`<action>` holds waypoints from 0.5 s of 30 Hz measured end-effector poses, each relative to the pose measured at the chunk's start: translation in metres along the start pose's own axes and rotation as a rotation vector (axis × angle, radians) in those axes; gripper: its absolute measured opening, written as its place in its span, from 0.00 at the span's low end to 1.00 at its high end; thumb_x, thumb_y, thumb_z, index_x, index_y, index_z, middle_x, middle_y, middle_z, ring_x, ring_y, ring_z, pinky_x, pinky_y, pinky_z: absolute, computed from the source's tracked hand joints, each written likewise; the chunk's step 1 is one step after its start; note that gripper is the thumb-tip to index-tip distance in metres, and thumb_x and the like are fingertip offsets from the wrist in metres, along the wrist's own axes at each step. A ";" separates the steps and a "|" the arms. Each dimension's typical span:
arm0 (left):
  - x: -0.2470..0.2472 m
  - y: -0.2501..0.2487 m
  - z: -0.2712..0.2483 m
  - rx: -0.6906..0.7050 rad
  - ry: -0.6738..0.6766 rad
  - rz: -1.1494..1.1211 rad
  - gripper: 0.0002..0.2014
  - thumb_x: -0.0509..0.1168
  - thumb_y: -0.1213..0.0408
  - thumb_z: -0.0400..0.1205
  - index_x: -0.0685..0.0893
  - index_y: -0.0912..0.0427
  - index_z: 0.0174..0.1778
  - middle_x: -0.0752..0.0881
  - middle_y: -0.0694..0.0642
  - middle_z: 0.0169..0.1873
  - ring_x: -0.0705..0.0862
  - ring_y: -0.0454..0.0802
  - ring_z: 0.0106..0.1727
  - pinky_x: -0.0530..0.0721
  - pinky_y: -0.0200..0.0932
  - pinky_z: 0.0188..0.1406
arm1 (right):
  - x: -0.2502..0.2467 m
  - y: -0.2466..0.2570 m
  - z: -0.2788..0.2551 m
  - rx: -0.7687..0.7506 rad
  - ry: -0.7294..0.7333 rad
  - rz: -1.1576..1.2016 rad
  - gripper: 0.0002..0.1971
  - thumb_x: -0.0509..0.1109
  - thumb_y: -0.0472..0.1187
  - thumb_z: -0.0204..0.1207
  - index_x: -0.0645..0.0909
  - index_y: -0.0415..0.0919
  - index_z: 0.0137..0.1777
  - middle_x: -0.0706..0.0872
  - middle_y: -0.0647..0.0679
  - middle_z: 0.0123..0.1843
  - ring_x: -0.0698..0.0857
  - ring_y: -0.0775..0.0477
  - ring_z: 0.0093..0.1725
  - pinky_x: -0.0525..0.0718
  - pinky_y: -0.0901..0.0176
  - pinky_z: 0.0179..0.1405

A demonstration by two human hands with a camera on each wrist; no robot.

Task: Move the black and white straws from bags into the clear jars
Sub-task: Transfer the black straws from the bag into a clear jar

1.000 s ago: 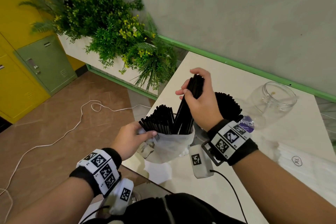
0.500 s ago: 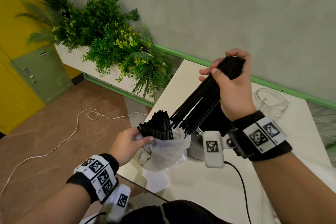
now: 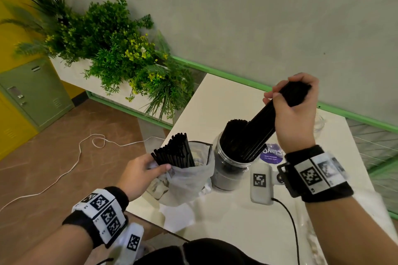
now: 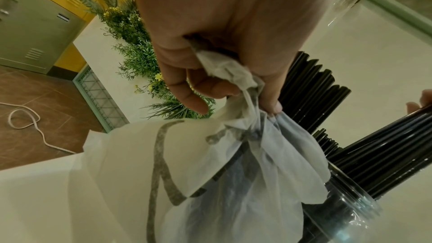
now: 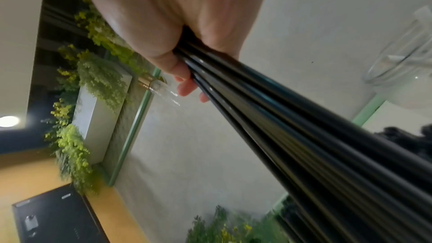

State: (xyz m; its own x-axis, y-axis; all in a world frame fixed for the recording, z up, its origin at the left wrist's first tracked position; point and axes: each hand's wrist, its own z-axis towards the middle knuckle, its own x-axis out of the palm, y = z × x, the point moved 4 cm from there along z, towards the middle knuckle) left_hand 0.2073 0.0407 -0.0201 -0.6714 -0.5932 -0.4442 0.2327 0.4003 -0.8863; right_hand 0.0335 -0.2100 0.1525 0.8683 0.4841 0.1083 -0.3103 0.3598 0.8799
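My right hand [image 3: 294, 101] grips a slanted bundle of black straws [image 3: 265, 120] near its top end; the lower ends are in the mouth of a clear jar [image 3: 228, 168] that holds more black straws. In the right wrist view the bundle [image 5: 292, 136] runs from my fist toward the lower right. My left hand [image 3: 142, 170] pinches the rim of a translucent white bag [image 3: 187, 180] at the table's left edge, with several black straws [image 3: 174, 153] standing in it. The left wrist view shows the fingers [image 4: 210, 88] clenching the bag fabric [image 4: 229, 154] beside the jar [image 4: 346, 215].
A second clear jar [image 3: 319, 122], with nothing in it, stands behind my right hand on the white table [image 3: 226, 217]. A purple sticker [image 3: 270, 154] lies by the filled jar. A planter with green plants [image 3: 120, 54] stands left of the table, and a white cord [image 3: 71, 165] lies on the floor.
My right hand has lifted a bundle of black straws out of the bag, carried it rightward, and its lower ends now sit in the jar. The left hand keeps holding the bag.
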 end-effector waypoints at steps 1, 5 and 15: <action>0.000 -0.001 0.000 0.005 -0.001 0.005 0.06 0.72 0.55 0.77 0.87 0.45 0.49 0.89 0.41 0.47 0.85 0.38 0.51 0.83 0.41 0.49 | 0.002 -0.003 -0.004 -0.008 -0.004 -0.022 0.23 0.57 0.17 0.74 0.69 0.49 0.52 0.79 0.46 0.43 0.83 0.46 0.41 0.84 0.45 0.54; 0.001 0.000 -0.001 0.000 -0.006 0.001 0.06 0.73 0.56 0.77 0.86 0.43 0.48 0.88 0.39 0.48 0.84 0.34 0.51 0.79 0.35 0.45 | 0.006 -0.017 -0.018 -0.052 -0.091 -0.081 0.23 0.56 0.18 0.74 0.70 0.50 0.50 0.78 0.48 0.43 0.85 0.47 0.43 0.86 0.49 0.53; 0.001 -0.003 -0.002 -0.003 0.017 -0.002 0.08 0.72 0.56 0.77 0.86 0.41 0.51 0.88 0.39 0.50 0.84 0.36 0.53 0.82 0.40 0.51 | 0.021 -0.072 -0.057 -0.073 0.147 -0.409 0.16 0.67 0.28 0.75 0.71 0.51 0.49 0.79 0.42 0.48 0.81 0.46 0.49 0.79 0.59 0.52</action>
State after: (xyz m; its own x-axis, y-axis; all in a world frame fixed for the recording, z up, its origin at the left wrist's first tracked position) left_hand 0.2047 0.0402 -0.0175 -0.6839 -0.5819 -0.4401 0.2292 0.4012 -0.8868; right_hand 0.0519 -0.1807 0.0651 0.8627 0.3964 -0.3140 0.0165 0.5986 0.8009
